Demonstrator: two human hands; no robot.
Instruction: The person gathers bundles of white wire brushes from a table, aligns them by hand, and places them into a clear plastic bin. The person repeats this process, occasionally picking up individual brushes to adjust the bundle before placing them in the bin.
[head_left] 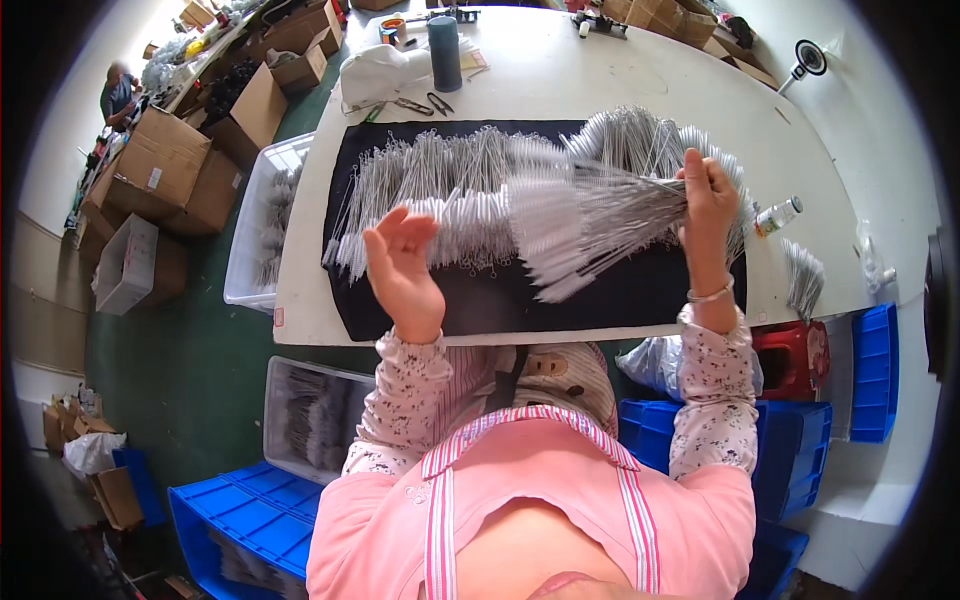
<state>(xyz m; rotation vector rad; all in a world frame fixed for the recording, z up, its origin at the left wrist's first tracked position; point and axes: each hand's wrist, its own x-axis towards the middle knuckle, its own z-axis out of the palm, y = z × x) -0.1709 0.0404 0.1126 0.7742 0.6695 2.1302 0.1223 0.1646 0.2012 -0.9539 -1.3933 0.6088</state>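
A fanned bundle of wire straw brushes (585,235) is gripped at the thin wire ends by my right hand (708,205). Their white bristle ends point left and look slightly blurred. My left hand (405,280) is raised to the left of the bundle, palm showing and fingers apart, with nothing in it. Beneath and behind both hands, thick rows of similar brushes (430,165) lie on a black cloth (480,310). Another heap of brushes (630,135) sits at the far right of the cloth.
The pale table (590,65) carries a dark cylinder (445,55), snips (438,103), a small bottle (778,215) and a small brush bundle (803,280) at right. White bins (250,240) and blue crates (250,510) stand around. Cardboard boxes (165,165) and another person (118,98) are at far left.
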